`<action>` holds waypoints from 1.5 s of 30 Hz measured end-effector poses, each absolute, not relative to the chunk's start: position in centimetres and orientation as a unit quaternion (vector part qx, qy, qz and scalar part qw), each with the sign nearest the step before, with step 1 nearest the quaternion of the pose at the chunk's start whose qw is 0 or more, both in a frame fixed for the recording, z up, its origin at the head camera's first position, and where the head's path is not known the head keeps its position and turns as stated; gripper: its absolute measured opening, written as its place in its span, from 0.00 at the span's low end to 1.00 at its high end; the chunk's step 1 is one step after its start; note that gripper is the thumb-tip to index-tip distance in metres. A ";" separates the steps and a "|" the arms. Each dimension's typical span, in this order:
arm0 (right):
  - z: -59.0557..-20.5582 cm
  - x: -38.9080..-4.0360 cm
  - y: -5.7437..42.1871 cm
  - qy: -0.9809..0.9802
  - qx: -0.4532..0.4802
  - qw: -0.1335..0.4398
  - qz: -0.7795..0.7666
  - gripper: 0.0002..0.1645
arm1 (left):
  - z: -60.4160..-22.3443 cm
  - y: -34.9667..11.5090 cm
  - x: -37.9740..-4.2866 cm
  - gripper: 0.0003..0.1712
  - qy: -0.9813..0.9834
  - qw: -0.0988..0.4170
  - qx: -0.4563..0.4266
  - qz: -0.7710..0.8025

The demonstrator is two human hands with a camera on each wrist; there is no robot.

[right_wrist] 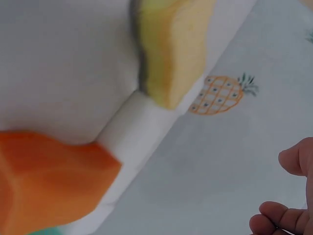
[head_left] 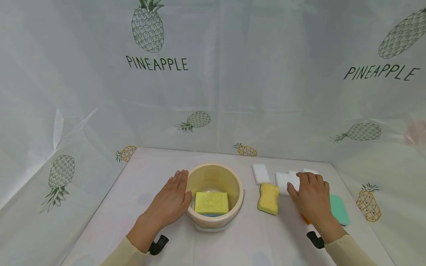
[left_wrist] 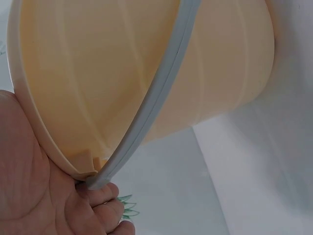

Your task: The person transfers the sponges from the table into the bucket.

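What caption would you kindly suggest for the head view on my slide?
Left hand against a cream bucket containing a yellow sponge; right hand over the table near white rectangular blocks.

A white table [head_left: 246, 236] bears a bucket [head_left: 212, 221], sponges [head_left: 268, 198] and white blocks [head_left: 260, 174].

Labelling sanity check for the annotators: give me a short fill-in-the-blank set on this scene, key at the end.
1. The hand touching the bucket is the person's ____ one.
2. The top sponge inside the bucket is coloured ____.
3. In the left wrist view, the bucket's curved handle is coloured ____.
4. In the right wrist view, the large block at lower left is coloured ____.

Missing words: left; yellow; grey; orange.
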State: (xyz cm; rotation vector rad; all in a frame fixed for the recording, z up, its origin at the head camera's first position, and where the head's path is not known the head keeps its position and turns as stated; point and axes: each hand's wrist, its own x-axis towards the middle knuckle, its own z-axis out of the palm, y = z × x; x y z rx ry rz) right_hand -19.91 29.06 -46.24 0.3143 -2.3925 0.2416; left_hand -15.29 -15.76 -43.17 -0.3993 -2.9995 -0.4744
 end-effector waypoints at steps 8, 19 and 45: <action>-47.2 -18.6 32.4 -0.934 0.075 0.341 0.076 0.31 | -43.1 -15.6 -15.3 0.39 -0.978 0.040 -0.130 -0.158; -48.8 -17.0 35.2 -0.959 0.009 0.279 0.058 0.37 | -43.1 -15.6 -15.2 0.38 -0.977 0.040 -0.127 -0.165; -51.5 -15.6 41.0 -0.984 -0.069 0.161 0.044 0.36 | -43.1 -15.6 -15.3 0.39 -0.977 0.035 -0.131 -0.165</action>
